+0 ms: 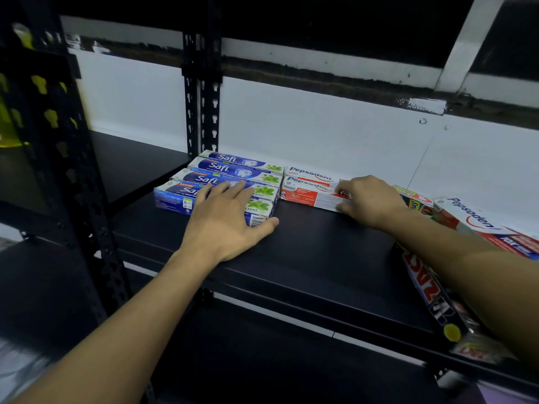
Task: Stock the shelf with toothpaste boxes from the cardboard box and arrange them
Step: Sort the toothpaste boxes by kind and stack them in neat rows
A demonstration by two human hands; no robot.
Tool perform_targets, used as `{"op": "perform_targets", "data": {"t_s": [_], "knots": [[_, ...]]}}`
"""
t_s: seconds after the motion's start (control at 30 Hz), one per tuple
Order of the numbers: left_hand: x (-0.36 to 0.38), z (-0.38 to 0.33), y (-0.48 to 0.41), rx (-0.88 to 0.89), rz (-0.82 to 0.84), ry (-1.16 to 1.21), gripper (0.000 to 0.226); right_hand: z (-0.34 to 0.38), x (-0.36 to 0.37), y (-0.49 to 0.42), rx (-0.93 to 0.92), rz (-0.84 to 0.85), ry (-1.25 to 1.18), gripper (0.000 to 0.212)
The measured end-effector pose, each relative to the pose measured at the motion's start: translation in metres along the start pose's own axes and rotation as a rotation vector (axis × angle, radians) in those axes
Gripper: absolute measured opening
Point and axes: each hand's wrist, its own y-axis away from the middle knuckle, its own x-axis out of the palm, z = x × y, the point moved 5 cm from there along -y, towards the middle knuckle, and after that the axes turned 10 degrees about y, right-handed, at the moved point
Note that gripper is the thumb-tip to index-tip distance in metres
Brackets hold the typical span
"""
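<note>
Black metal shelf (306, 258) in a dark slotted rack, rack upright (201, 97) at far left-centre, white wall (320, 132) behind, lower shelf (262, 345) below. Safi toothpaste boxes (233, 170), blue with green mint leaves, lie flat in four side-by-side rows running near to far, long sides across the shelf, far row against the upright. Left hand (227, 225) lies palm-down on the nearest Safi box (172, 196), fingers straight and spread over its top, thumb out along the near right corner; flat contact, no grasp. Just right of the Safi group, touching or almost touching, Pepsodent boxes (309, 173), white and red, at least two rows, far one near the wall. Right hand (370, 202) holds the right end of the near Pepsodent box (306, 196), fingers curled over the top, thumb on the near side, a pinch-type grip. Far right, partly under the right forearm, printed cardboard box (431, 290), dark with red and white lettering, sits on the shelf at the near right edge; lettering blurred. Another Pepsodent box (478, 220) lies tilted at its top; whether inside or just resting on it, cannot tell.
</note>
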Motion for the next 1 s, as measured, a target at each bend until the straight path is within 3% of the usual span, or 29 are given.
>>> {"op": "perform_targets", "data": {"t_s": [0.17,0.4,0.7,1.0], "knots": [[-0.002,0.000,0.000,-0.009,0.009,0.000,0.088,-0.001,-0.001,0.001,-0.001,0.013,-0.005,0.041],[0.000,-0.001,-0.001,-0.010,0.017,-0.010,0.088,-0.025,0.001,0.010,0.119,0.096,-0.079,0.066],[-0.001,-0.001,0.000,-0.011,0.011,-0.012,0.088,-0.038,0.012,0.020,0.371,0.093,-0.336,0.070],[0.001,0.000,-0.001,-0.013,0.007,-0.018,0.088,-0.038,0.007,0.025,0.390,0.069,-0.348,0.071]]}}
